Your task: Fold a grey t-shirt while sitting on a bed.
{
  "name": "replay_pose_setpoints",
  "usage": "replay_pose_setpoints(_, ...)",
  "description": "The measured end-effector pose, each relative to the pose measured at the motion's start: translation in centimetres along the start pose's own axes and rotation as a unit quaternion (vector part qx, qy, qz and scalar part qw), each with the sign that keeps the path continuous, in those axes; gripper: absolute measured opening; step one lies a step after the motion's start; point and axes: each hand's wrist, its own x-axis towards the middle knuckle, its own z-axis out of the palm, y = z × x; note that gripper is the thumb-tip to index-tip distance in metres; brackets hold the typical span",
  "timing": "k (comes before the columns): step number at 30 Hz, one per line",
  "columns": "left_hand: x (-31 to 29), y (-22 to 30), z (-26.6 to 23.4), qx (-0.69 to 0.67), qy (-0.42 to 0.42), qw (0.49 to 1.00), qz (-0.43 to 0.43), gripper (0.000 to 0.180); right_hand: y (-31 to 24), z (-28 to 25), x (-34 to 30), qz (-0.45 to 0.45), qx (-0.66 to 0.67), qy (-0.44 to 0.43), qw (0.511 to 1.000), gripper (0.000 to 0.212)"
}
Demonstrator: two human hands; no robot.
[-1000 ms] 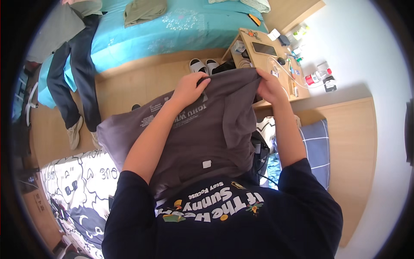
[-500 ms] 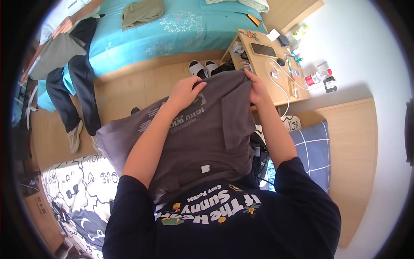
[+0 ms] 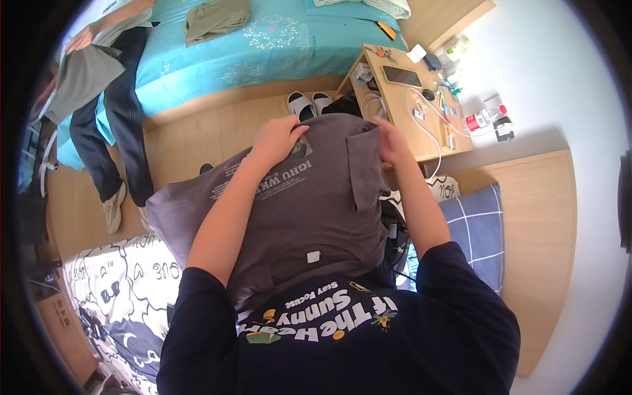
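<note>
A dark grey-brown T-shirt (image 3: 309,210) with a pale print lies spread in front of me, its neck with a white label toward my body. My left hand (image 3: 278,141) grips its far edge beside a small printed picture, fingers curled over the cloth. At the far right corner, next to the folded-over sleeve (image 3: 362,168), my right hand (image 3: 392,141) is closed on the edge; some of its fingertips are hidden behind the fabric.
Another person (image 3: 112,99) stands at far left holding a grey-green garment (image 3: 85,79). A similar garment (image 3: 217,21) lies on the turquoise bed (image 3: 197,59). A wooden bedside table (image 3: 395,99) carries a phone and cables. Slippers (image 3: 301,105) and a checked pillow (image 3: 477,230) are nearby.
At the far right the shirt's edge and sleeve have dropped slightly, and my right hand's fingers have shifted. My left hand has moved slightly left. The other person's garment has moved too.
</note>
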Motion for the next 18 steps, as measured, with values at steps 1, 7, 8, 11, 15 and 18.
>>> replay_pose_setpoints(1,0.0,0.0,0.1,0.003,0.002,1.0,0.001,0.03,-0.1,0.5,-0.6,0.016,-0.099,0.021,0.995,0.027)
replay_pose_setpoints(7,-0.1,-0.1,0.3,0.006,0.005,1.0,0.011,0.03,-0.5,1.0,-1.7,0.085,-0.399,0.041,0.912,0.031)
replay_pose_setpoints(8,-0.1,-0.1,0.3,0.013,0.001,1.0,0.012,0.03,-0.5,0.9,-1.6,0.077,-0.398,0.054,0.913,0.032)
replay_pose_setpoints(11,-0.2,0.0,0.2,0.024,-0.003,1.0,0.009,0.03,-0.3,0.4,-0.9,0.138,-0.242,0.099,0.955,0.035)
replay_pose_setpoints(15,-0.2,0.0,0.2,0.015,-0.002,1.0,0.008,0.03,0.5,-1.3,-0.4,0.158,-0.147,0.09,0.972,0.035)
replay_pose_setpoints(18,-0.2,-0.1,0.3,0.017,-0.007,1.0,0.007,0.03,1.7,-3.8,0.3,0.158,-0.387,0.115,0.901,0.033)
